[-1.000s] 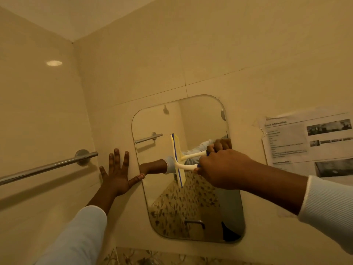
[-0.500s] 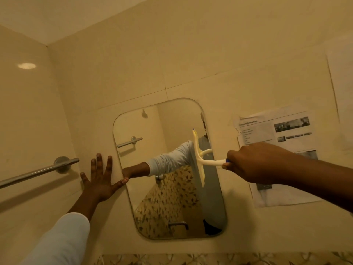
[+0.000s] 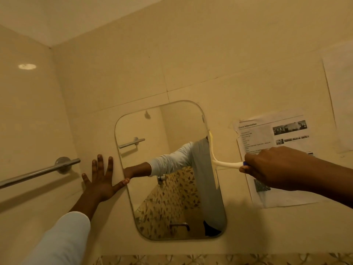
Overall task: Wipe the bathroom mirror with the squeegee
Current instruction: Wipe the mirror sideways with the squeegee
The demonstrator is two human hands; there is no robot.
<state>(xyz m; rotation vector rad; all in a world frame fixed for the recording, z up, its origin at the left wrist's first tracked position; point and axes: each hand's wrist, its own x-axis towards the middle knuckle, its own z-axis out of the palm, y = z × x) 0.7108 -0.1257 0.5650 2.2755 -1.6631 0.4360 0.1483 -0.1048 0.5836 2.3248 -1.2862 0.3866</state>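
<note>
A rounded rectangular mirror (image 3: 164, 131) hangs on the cream tiled wall. My right hand (image 3: 275, 167) grips the handle of a white squeegee (image 3: 225, 163), to the right of the mirror. The squeegee's blade stands upright along the mirror's right edge. My left hand (image 3: 101, 180) lies flat on the wall just left of the mirror, fingers spread, thumb tip touching the mirror's left edge. The mirror reflects my left arm and a sleeve.
A chrome towel bar (image 3: 38, 172) juts from the left wall at hand height. A printed paper sheet (image 3: 271, 138) is taped to the wall right of the mirror, behind my right hand. Another sheet (image 3: 342, 92) hangs at the far right. Patterned tile (image 3: 191, 260) runs below.
My right hand has drawn the squeegee rightward across the glass, from the mirror's middle to its right edge. My left hand has stayed pressed on the wall.
</note>
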